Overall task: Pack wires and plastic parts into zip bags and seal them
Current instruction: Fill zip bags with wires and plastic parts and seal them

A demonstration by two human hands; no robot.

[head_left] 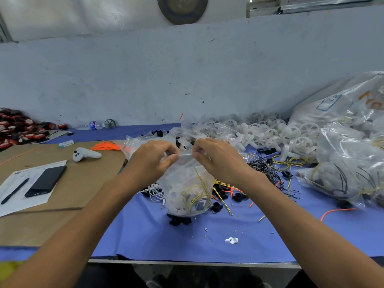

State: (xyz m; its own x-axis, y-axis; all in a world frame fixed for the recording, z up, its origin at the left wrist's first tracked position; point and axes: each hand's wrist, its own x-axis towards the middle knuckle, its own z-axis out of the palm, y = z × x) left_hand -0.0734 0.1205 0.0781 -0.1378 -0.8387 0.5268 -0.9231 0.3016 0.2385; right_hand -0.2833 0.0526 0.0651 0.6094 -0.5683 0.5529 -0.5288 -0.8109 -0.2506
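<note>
While the left hand (152,157) and right hand (217,157) each pinch the mouth of the zip bag (187,194), hanging centre with yellow wires (200,183) inside, the seal likely wants pressing steadily outward, toward 9 and 3 o'clock. Orange lettering on the sack (340,104) at 2 o'clock is unreadable.

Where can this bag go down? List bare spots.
Bare: blue cloth between the clear plastic zip bag and the front edge, bar small scraps; brown cardboard sheet right of the black phone. Crowded: black and yellow wires and white plastic wheels, right and behind.
</note>
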